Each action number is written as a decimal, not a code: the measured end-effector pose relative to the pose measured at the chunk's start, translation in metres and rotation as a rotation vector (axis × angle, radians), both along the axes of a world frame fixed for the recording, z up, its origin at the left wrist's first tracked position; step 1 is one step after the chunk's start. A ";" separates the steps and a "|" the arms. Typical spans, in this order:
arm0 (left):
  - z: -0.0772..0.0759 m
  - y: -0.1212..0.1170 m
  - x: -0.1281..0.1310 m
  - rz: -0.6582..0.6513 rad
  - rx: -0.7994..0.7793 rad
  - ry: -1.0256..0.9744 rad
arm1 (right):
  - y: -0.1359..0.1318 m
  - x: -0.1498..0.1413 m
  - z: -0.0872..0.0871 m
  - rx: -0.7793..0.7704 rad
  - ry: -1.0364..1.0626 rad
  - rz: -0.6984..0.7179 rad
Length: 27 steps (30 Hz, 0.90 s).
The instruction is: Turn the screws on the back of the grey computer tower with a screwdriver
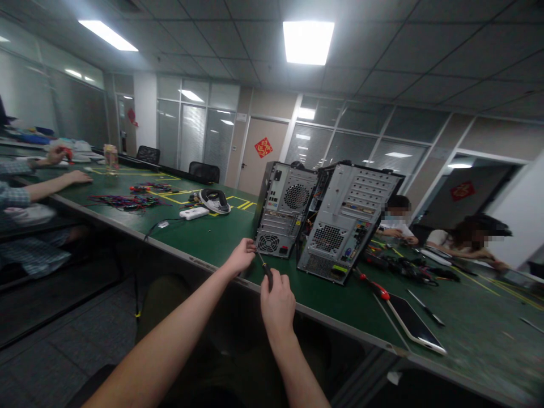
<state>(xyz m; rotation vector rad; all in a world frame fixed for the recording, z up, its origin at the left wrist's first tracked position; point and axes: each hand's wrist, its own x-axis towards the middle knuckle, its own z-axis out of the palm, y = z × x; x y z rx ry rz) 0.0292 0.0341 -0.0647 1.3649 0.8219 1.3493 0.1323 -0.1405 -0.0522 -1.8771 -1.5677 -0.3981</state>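
In the head view, my right hand (278, 300) grips the black handle of a screwdriver (267, 275). Its thin shaft points up and left toward the lower left corner of a computer tower (283, 218). My left hand (243, 256) is at that same corner, fingers curled together beside the screwdriver's tip. Whatever those fingers pinch is too small to make out. The tower stands upright, its back panel with fan grille and ports facing me. Close on its right, a second computer tower (335, 226) also stands on the green table (199, 238).
A phone-like device (414, 324), a red-handled tool (382, 292) and another screwdriver (425, 309) lie at right, with black cables (403, 271) behind. Leftward are a white power strip (194, 213), a white-and-black headset (216, 202) and coloured wires (123, 203). Other people sit at both sides.
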 end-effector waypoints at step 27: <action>0.004 -0.005 0.000 -0.001 -0.010 -0.003 | 0.000 -0.001 0.001 -0.006 -0.015 0.005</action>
